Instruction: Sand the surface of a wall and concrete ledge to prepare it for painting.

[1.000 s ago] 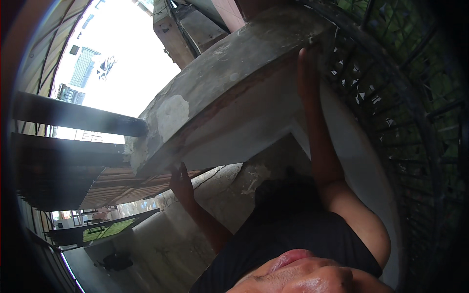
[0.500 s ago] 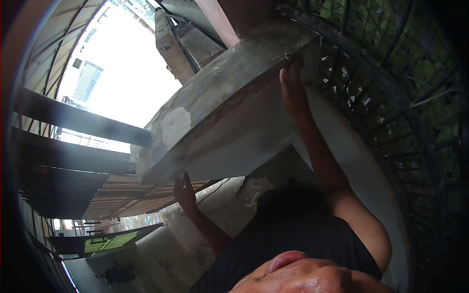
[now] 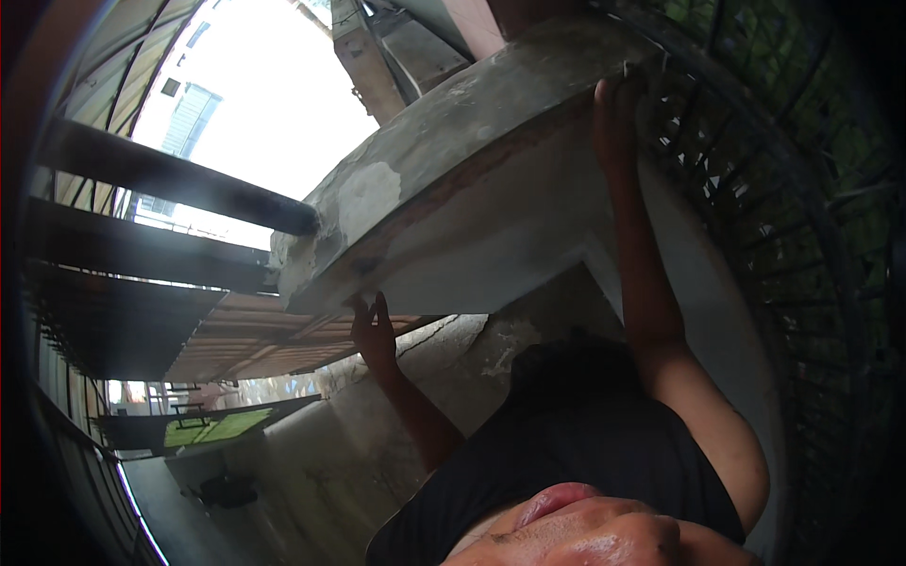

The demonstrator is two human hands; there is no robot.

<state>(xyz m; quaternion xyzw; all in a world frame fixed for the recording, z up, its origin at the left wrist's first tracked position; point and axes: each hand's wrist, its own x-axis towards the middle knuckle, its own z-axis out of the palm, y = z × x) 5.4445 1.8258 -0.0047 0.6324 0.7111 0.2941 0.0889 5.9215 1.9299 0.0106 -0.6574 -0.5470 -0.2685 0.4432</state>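
Note:
A weathered grey concrete slab (image 3: 510, 108) with a chipped edge and a pale underside spans the upper middle of the head view. My left hand (image 3: 374, 338) is raised by the slab's lower left edge. Its fingers are apart and nothing shows in them; whether the fingertips touch the concrete I cannot tell. My right hand (image 3: 616, 123) reaches to the slab's far right end, fingers stretched out against its edge. A thin pale strand, perhaps string or wire, shows just above those fingertips, too small to name surely. The right fingertips are in shadow.
Dark metal railing (image 3: 793, 160) curves along the right, with green leaves behind it. Dark beams (image 3: 179, 184) meet the slab's left end. Below them is a reddish-brown slatted panel (image 3: 255, 340). A stained concrete wall (image 3: 321, 472) stands at lower left.
The whole view has shifted, so the slab and both hands sit higher and farther right in the picture. My left fingers appear more spread. The right hand stays at the slab's edge.

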